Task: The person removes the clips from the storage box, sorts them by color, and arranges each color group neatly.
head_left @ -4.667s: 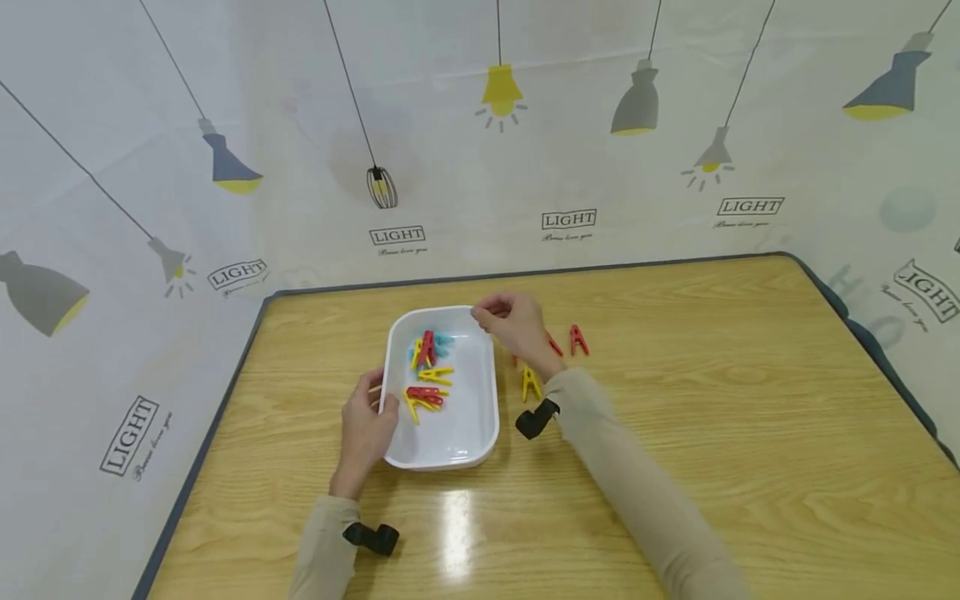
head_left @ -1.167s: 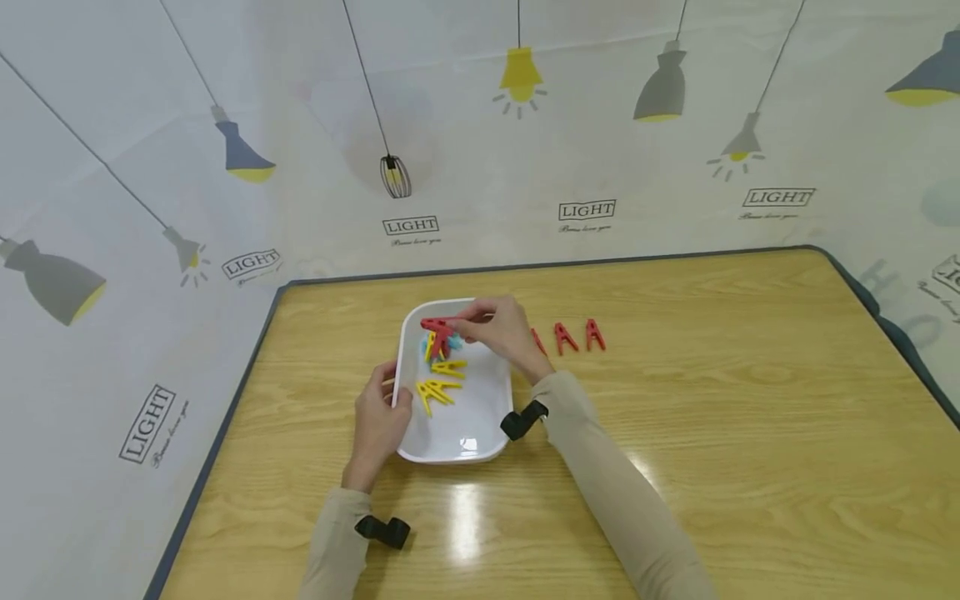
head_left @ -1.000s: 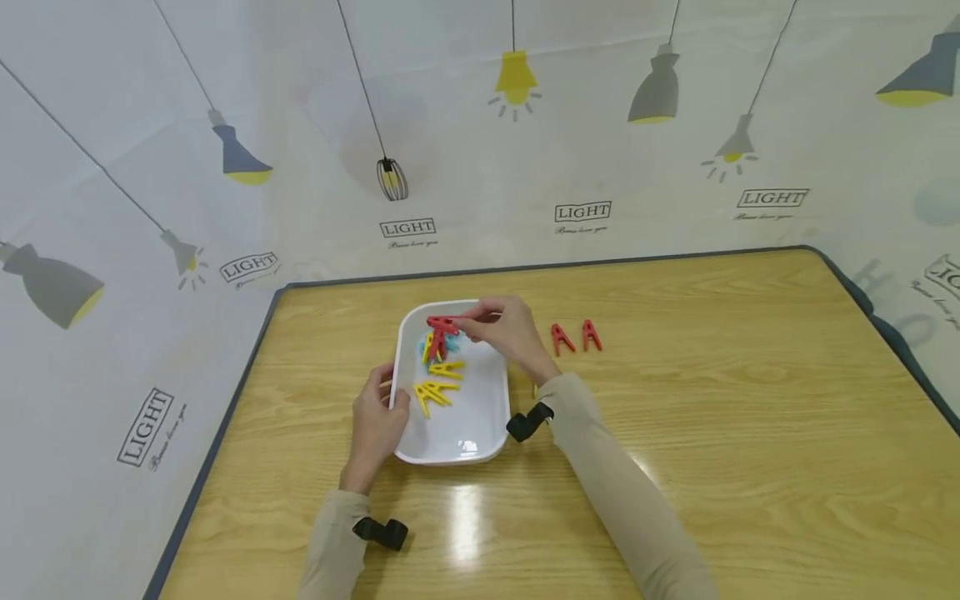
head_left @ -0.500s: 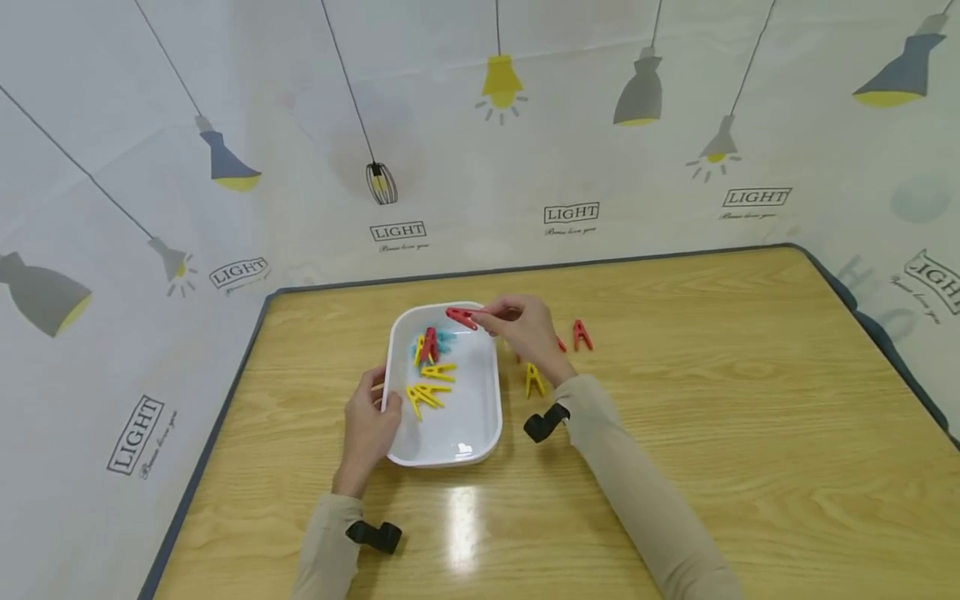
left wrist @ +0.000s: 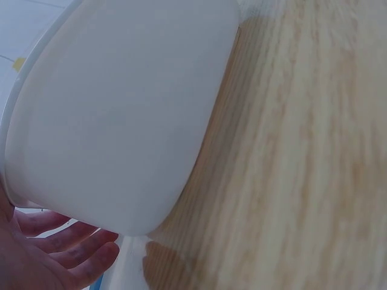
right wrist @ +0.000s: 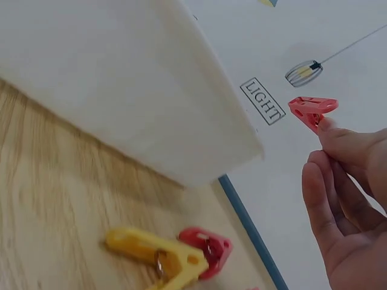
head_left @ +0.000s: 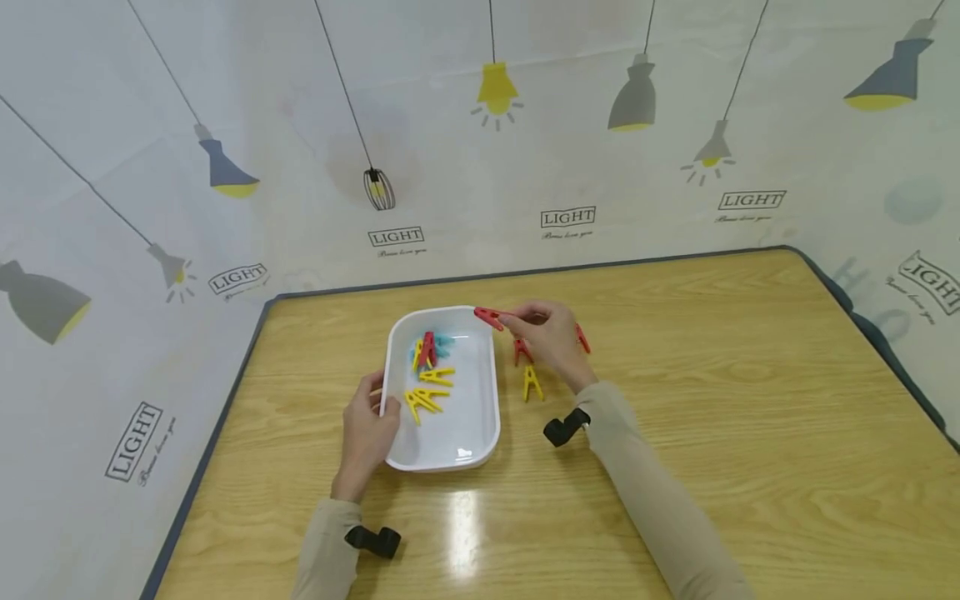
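Note:
My left hand [head_left: 369, 429] grips the left rim of a white tray [head_left: 450, 461]; in the left wrist view its fingers [left wrist: 66, 244] lie around the tray's outer wall [left wrist: 121, 121]. Between thumb and fingers my right hand [head_left: 551, 337] pinches a red clothespin [head_left: 489, 317] at the tray's upper right corner. The right wrist view shows that red clothespin [right wrist: 311, 107] held up beside the tray [right wrist: 121, 78]. Inside the tray lie a red clothespin [head_left: 427, 350], several yellow ones [head_left: 437, 377] and some light blue ones [head_left: 444, 342].
Right of the tray, a yellow clothespin [head_left: 532, 383] and a red one [head_left: 522, 352] lie on the wooden table [head_left: 712, 400]. Another red clothespin [head_left: 583, 338] is partly behind my right hand. A wall covering with printed lamps [head_left: 480, 167] stands behind the table's far edge.
My right hand has lifted a red clothespin from over the tray's pile and moved right to the corner with it. The left hand keeps its grip on the rim. The head view has shifted slightly.

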A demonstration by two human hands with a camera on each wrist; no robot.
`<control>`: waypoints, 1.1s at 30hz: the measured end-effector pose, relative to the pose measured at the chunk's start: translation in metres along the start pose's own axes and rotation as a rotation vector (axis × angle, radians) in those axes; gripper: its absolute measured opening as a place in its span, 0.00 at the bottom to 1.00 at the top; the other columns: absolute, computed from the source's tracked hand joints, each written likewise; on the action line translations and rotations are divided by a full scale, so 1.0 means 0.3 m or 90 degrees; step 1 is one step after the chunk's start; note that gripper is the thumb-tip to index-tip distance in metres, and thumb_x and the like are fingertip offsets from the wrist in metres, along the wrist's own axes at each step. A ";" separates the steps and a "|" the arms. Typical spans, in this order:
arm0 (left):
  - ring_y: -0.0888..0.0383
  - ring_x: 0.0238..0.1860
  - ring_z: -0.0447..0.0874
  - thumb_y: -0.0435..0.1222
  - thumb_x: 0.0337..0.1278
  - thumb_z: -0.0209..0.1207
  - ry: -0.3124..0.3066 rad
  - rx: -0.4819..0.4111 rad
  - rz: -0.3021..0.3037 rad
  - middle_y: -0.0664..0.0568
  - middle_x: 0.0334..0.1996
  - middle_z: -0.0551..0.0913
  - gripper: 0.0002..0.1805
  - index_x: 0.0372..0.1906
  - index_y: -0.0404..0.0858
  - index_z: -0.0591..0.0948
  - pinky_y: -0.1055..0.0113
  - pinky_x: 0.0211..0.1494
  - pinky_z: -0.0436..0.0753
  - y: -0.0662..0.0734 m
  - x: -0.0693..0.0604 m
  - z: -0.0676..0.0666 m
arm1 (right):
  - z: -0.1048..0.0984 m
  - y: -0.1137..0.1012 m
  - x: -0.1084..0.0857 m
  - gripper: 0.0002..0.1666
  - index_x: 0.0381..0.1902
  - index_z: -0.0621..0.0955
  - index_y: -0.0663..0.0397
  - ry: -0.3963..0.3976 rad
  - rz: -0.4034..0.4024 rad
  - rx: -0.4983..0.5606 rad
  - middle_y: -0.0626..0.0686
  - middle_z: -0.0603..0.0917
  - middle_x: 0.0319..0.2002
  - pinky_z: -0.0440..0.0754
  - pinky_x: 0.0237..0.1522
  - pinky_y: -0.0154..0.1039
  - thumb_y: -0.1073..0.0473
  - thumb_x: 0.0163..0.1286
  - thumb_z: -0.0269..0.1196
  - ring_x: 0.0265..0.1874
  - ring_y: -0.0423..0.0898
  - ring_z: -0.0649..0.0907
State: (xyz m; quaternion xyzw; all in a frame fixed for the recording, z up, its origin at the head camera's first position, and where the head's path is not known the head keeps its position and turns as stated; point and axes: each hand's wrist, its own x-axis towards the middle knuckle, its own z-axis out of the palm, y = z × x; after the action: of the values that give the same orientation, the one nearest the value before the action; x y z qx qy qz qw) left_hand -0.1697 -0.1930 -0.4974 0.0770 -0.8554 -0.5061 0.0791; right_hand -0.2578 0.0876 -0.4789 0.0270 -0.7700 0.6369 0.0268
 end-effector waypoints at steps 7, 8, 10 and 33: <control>0.37 0.57 0.83 0.26 0.62 0.53 -0.005 -0.001 0.009 0.32 0.60 0.80 0.25 0.65 0.28 0.74 0.47 0.62 0.83 0.005 0.010 0.003 | -0.084 0.042 -0.002 0.17 0.40 0.89 0.56 0.040 -0.017 0.001 0.56 0.90 0.34 0.85 0.31 0.39 0.47 0.64 0.72 0.34 0.55 0.86; 0.37 0.58 0.83 0.26 0.62 0.52 -0.007 -0.002 0.010 0.32 0.60 0.80 0.25 0.65 0.28 0.74 0.47 0.62 0.83 0.006 0.012 0.004 | -0.098 0.047 -0.003 0.18 0.40 0.89 0.56 0.047 -0.016 -0.005 0.56 0.90 0.35 0.84 0.30 0.37 0.47 0.64 0.72 0.34 0.55 0.86; 0.37 0.58 0.83 0.26 0.63 0.52 -0.010 0.000 0.010 0.32 0.60 0.80 0.25 0.65 0.28 0.74 0.46 0.63 0.82 0.007 0.013 0.006 | -0.124 0.054 -0.009 0.18 0.40 0.88 0.56 0.059 -0.012 -0.011 0.57 0.90 0.36 0.83 0.29 0.34 0.47 0.63 0.72 0.35 0.54 0.86; 0.36 0.57 0.83 0.26 0.62 0.52 -0.007 0.009 0.007 0.32 0.60 0.79 0.25 0.66 0.28 0.73 0.45 0.61 0.83 -0.010 0.010 -0.001 | -0.322 0.149 -0.063 0.21 0.41 0.90 0.57 0.156 0.019 -0.058 0.52 0.91 0.34 0.84 0.34 0.29 0.44 0.63 0.72 0.35 0.50 0.89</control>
State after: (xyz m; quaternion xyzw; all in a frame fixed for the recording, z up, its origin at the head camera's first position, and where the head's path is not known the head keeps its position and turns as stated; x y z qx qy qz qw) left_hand -0.1723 -0.1953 -0.4998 0.0698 -0.8599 -0.4999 0.0764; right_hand -0.2418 0.1909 -0.5059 -0.0639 -0.7892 0.6004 0.1124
